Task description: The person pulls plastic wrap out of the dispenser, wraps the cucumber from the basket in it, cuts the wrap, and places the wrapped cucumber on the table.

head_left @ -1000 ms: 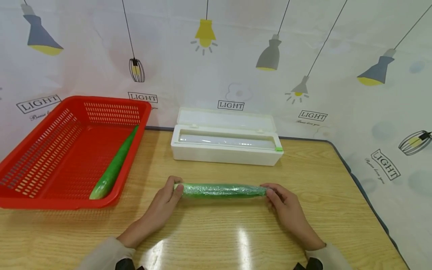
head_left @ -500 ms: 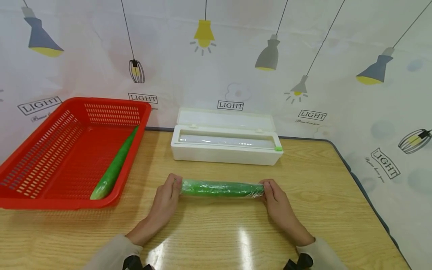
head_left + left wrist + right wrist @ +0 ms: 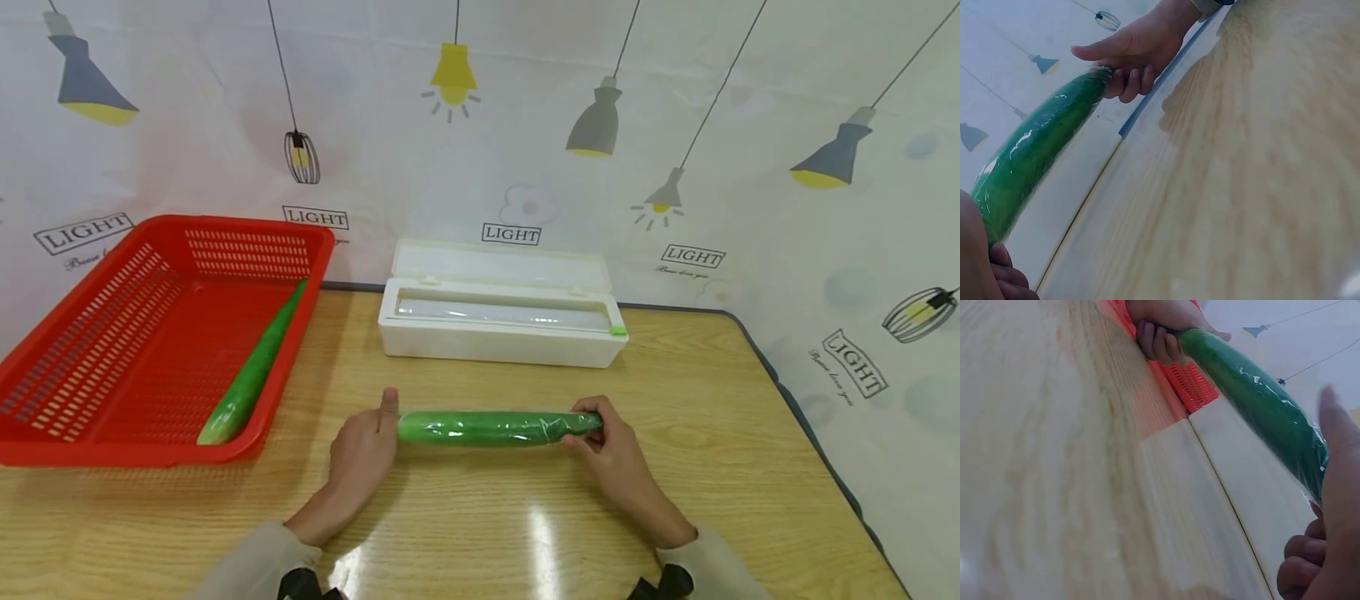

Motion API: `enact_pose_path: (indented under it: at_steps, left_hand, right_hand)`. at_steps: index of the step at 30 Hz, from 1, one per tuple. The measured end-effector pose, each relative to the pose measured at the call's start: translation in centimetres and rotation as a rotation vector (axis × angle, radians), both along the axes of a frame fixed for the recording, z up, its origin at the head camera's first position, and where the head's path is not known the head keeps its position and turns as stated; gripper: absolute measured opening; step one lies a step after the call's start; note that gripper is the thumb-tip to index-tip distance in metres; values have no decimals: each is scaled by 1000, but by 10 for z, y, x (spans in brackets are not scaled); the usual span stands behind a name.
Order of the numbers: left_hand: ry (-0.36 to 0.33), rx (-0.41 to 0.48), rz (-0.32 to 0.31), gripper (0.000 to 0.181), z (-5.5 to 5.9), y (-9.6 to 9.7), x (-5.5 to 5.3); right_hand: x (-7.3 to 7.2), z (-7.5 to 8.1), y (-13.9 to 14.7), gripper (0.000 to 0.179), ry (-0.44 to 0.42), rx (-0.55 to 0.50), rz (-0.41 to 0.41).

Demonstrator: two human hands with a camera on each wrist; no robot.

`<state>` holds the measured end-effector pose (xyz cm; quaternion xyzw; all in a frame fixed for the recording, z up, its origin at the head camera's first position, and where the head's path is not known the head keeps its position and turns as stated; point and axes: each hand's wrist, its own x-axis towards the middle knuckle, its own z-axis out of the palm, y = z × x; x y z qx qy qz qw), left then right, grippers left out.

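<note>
A long green cucumber [image 3: 480, 428] wrapped in shiny clear film lies level across the space between my hands, raised over the table. My left hand [image 3: 365, 450] holds its pale left end, with the thumb pointing up and the other fingers curled at the tip. At the darker, narrower end, my right hand [image 3: 618, 454] pinches the cucumber and the creased film there. From the left wrist view, the film hugs the cucumber [image 3: 1038, 147] along its length. The right wrist view shows curled fingers [image 3: 1159, 342] of the left hand under the far end.
A red plastic basket [image 3: 150, 454] stands at the left, holding an unwrapped cucumber [image 3: 251, 375]. Behind my hands is a white film dispenser box [image 3: 495, 343] with its lid [image 3: 502, 265] up and a roll inside. A printed cloth backdrop [image 3: 360, 100] borders the wooden table [image 3: 480, 533].
The cucumber has turned in my hands, and the film at its right end now looks folded over. My left thumb has lifted upright. Both hands have shifted slightly inward.
</note>
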<state>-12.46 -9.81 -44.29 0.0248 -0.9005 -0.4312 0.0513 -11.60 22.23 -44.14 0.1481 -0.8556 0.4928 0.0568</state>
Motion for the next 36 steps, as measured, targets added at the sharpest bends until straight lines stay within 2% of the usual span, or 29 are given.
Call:
enact_pose_path:
  at_steps: [3, 7, 11, 13, 17, 20, 24, 28, 30, 32, 36]
  left_hand:
    - [12, -32, -36, 62, -1, 1, 0]
    - [96, 0, -136, 55, -6, 1, 0]
    - [165, 64, -264, 45, -11, -1, -3]
    - [190, 93, -313, 48, -12, -1, -4]
    - [256, 99, -374, 52, -14, -2, -5]
    - [230, 76, -390, 42, -12, -1, -4]
    - [201, 59, -430, 47, -9, 2, -2]
    - [257, 55, -443, 33, -11, 2, -1]
    - [264, 43, -425, 26, -11, 2, -1]
    - [261, 37, -408, 23, -11, 3, -1]
    - [251, 43, -401, 25, -9, 4, -1]
  right_hand:
    - [1, 1, 0, 40, -26, 13, -44]
    - [1, -1, 3, 34, 15, 59, -83]
    - [0, -6, 5, 15, 90, -4, -64]
    - [0, -7, 5, 6, 114, -52, -60]
    - [0, -5, 4, 19, 117, -121, -81]
    - [-1, -2, 3, 29, 79, -159, -115]
    - [-4, -3, 5, 40, -19, -173, -160]
    - [-6, -3, 8, 49, -98, -176, -167]
    - [-5, -3, 7, 45, -73, -122, -164]
    - [-4, -3, 7, 31, -29, -62, -158]
    - [-2, -2, 3, 10, 47, 25, -191]
